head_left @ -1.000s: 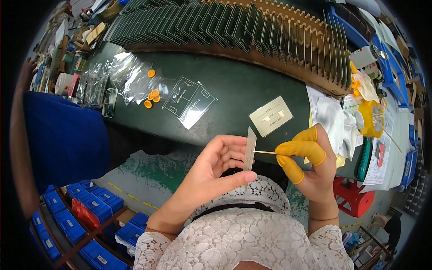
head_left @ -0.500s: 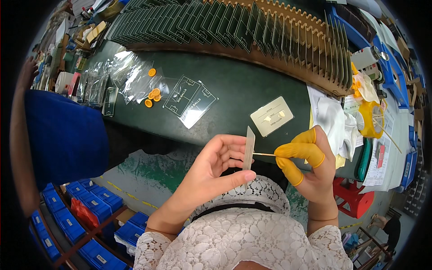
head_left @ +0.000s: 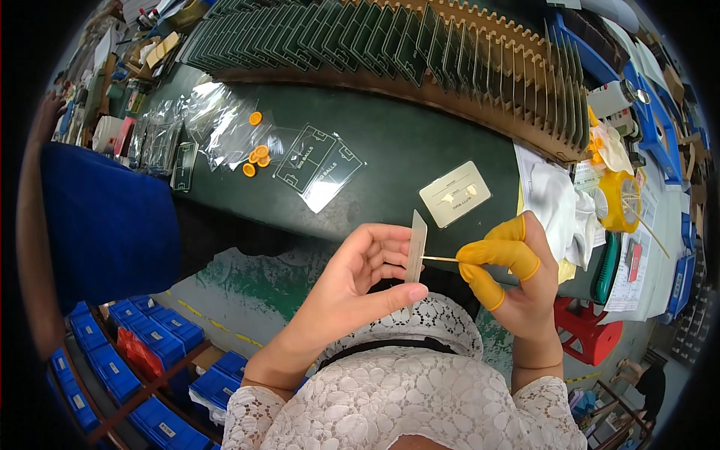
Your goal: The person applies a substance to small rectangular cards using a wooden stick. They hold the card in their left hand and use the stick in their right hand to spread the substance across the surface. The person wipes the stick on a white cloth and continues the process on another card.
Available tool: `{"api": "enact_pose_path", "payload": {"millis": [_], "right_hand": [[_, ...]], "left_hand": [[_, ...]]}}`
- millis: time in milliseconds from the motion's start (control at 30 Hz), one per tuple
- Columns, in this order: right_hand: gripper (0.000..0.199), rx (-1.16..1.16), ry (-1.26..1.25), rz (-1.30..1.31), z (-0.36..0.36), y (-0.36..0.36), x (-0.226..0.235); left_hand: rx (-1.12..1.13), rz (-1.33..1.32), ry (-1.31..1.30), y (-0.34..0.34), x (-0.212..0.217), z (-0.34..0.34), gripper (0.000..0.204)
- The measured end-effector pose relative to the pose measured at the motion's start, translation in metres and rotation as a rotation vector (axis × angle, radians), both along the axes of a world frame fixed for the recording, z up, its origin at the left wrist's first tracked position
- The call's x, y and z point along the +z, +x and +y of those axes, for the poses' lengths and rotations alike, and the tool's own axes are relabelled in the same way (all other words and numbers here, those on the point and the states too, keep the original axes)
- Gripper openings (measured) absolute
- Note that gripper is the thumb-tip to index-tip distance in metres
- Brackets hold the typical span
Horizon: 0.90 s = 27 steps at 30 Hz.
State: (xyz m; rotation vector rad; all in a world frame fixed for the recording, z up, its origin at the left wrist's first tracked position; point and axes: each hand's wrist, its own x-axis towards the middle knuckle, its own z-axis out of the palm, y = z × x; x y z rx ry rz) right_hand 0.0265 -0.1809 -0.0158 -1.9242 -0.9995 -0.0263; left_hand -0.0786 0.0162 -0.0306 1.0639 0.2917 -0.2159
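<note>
My left hand (head_left: 358,289) holds a thin pale plate (head_left: 415,246) upright on its edge, thumb under it and fingers behind it. My right hand (head_left: 517,281), with yellow finger cots on thumb and two fingers, pinches a thin wooden stick (head_left: 439,259). The stick's tip touches the plate's right face. Both hands hover just in front of the dark green table (head_left: 390,150).
A second pale plate (head_left: 454,193) lies on the table beyond my hands. Clear printed sheets (head_left: 319,161) and small orange caps (head_left: 257,156) lie left. A rack of green panels (head_left: 420,45) lines the back. White cloth (head_left: 553,202) and a yellow holder (head_left: 619,199) sit right. Another person's blue sleeve (head_left: 105,217) is at left.
</note>
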Motion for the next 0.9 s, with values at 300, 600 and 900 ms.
{"api": "enact_pose_path", "payload": {"millis": [300, 600, 900], "right_hand": [[0.030, 0.009, -0.020, -0.007, -0.0004, 0.0003, 0.0002], [0.027, 0.020, -0.026, 0.021, 0.0005, 0.0000, 0.0022], [0.021, -0.056, 0.185, 0.234, -0.0011, -0.0020, 0.0002]], "left_hand": [[0.003, 0.003, 0.010, 0.0005, 0.0012, 0.0000, 0.056], [0.015, 0.014, 0.000, 0.0011, 0.0021, 0.0003, 0.055], [0.061, 0.078, -0.115, 0.0025, 0.0015, 0.0009, 0.046]]}}
